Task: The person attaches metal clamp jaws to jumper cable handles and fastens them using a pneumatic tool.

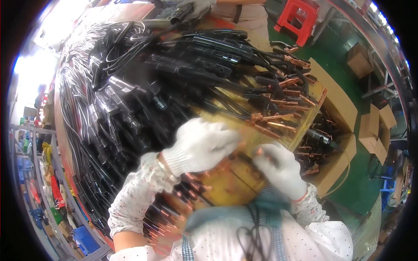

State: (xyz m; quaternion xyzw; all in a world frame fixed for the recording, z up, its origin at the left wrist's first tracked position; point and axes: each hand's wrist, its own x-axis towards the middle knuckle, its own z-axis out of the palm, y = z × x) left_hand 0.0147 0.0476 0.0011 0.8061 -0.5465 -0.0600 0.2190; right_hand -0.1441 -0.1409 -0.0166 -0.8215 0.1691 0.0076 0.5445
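My left hand [202,142], in a white knit glove, is over the yellow worktop with its fingers curled down; whatever they grip is hidden and blurred. Close by on the right, my gloved right hand [282,170] is pinched, with a small copper-coloured spot at its fingertips. A dark piece and copper tones blur together between the hands. Just beyond them lie copper clamp jaws [274,125] on black cables. A large heap of black cables with black handles [222,54] spreads to the left, and bare copper cable ends [191,187] stick out below my left hand.
An open cardboard box [333,172] with copper-jawed parts stands right of the worktop [233,185]. Beyond are a red stool [297,19] and more boxes [376,130] on the green floor [344,150]. Another person's gloved hand [200,6] works at the far edge. Shelving [41,174] stands left.
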